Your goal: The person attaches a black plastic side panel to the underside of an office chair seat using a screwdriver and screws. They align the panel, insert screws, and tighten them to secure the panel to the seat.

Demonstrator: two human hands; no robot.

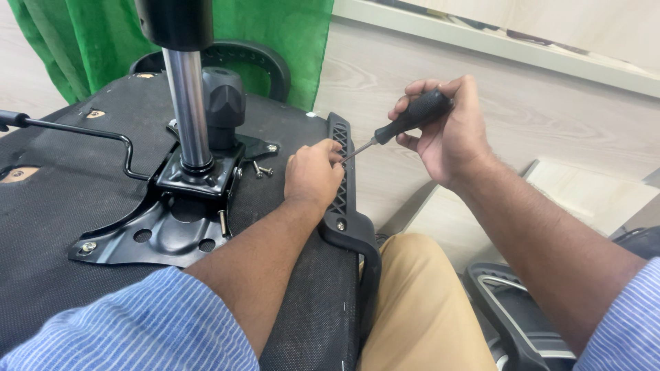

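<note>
You are working on an upturned office chair seat [69, 185], its black underside facing you, with the metal mechanism plate [161, 230] and the chrome gas-lift column [189, 110] standing up from the middle. Your right hand [447, 134] is wrapped tight around the black handle of a screwdriver [405, 122], and you are angling its thin shaft down toward the ribbed black armrest bracket [340, 185] that is running along the seat's near edge. Your left hand [313, 175] is resting on that bracket right at the tool's tip, fingers curled in as if steadying a screw there, though the hand is hiding the screw itself, so I cannot tell whether you are pinching anything. One screw head [341, 225] is already sitting in the bracket's lower end, so that fastening looks done. Two loose screws [261, 169] are lying on the seat just beside the mechanism plate, which suggests more fixing points are waiting. A bolt [88, 246] is showing in the plate's far left corner. By my judgement, you are roughly midway through the fastening.
</note>
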